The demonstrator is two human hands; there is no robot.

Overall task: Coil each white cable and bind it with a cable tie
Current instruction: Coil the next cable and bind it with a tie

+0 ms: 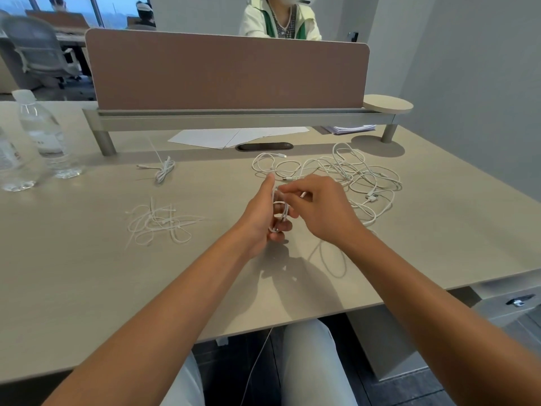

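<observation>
At frame centre, left hand (260,215) gripped the upright cable coil (279,210); right hand (319,209) pinched its strand; cable ties (158,222) lay left, nearer the left hand.

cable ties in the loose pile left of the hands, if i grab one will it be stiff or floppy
Probably springy rather than limp: the cable ties lie in open curves and straight tails. Likely very light, being thin strips. They overlap, so lifting one may drag its neighbours along the desk.

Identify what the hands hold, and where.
Left hand grips a white cable coil around its loops; right hand pinches the coil's top.
</observation>
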